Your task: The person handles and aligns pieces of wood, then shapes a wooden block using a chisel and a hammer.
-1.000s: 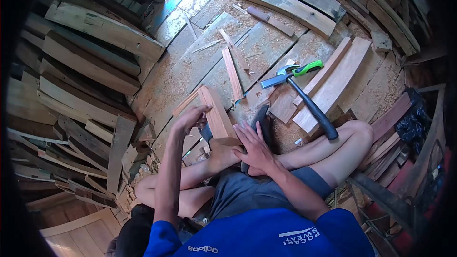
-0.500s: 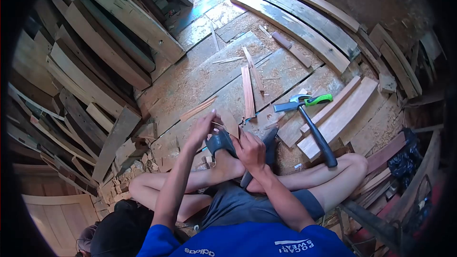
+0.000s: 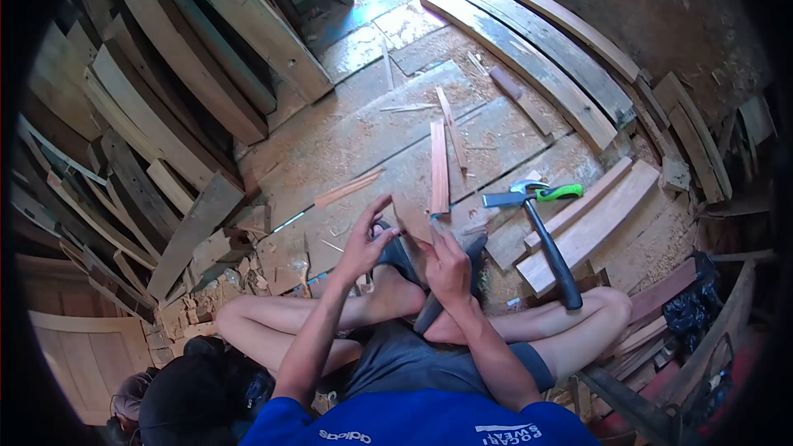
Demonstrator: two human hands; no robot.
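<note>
My right hand [image 3: 450, 267] is closed round the lower end of a thin, flat piece of wood [image 3: 409, 219], which tilts up above my crossed feet. Just left of that piece, my left hand [image 3: 363, 245] has its thumb and fingers spread, with nothing visible in it. Below both hands are my sandals [image 3: 398, 258], partly hidden by the hands. To the right, a hammer [image 3: 552, 256] with a dark handle leans toward my knee. A chisel [image 3: 557, 192] with a green handle lies by the hammer's head.
Two pale wood strips [image 3: 595, 219] lie right of the hammer. Narrow offcuts [image 3: 439, 167] and shavings are scattered ahead. Long boards [image 3: 520, 66] lie at the upper right, and many planks [image 3: 157, 107] lean at the left. A dark bag [image 3: 186, 400] is at the lower left.
My left hand's fingers have spread apart, away from the wood piece. My right hand has moved slightly right, and more of the piece's flat face shows. The view has shifted a little.
</note>
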